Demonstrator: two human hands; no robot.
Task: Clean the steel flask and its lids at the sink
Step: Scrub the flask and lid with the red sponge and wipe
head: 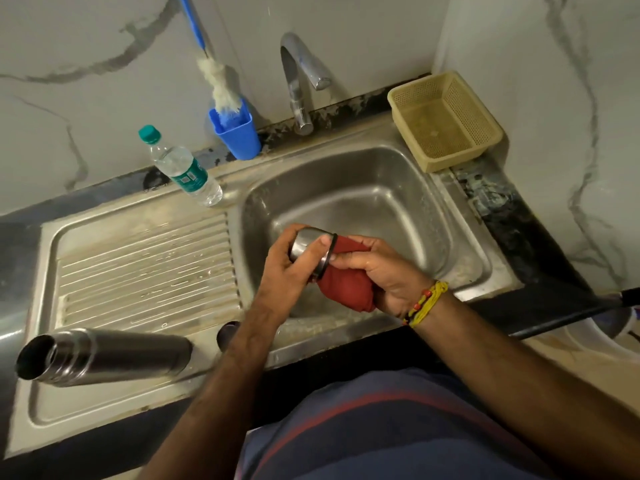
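Over the sink basin [381,188], my left hand [284,271] grips a steel cup lid [306,244] with a dark rim, its open end turned to the right. My right hand [384,271] holds a bunched red cloth [343,282] pushed into the lid's mouth. The open steel flask [107,356] lies on its side on the drainboard [138,268] at the near left, mouth pointing left. A small dark lid [227,336] sits beside the flask's base, partly hidden behind my left forearm.
A chrome tap [298,81] stands behind the basin, with no water running. A clear water bottle [180,168] and a blue holder [237,133] with a brush stand at the back left. A beige basket [446,121] sits back right. A black handle [571,313] juts in at right.
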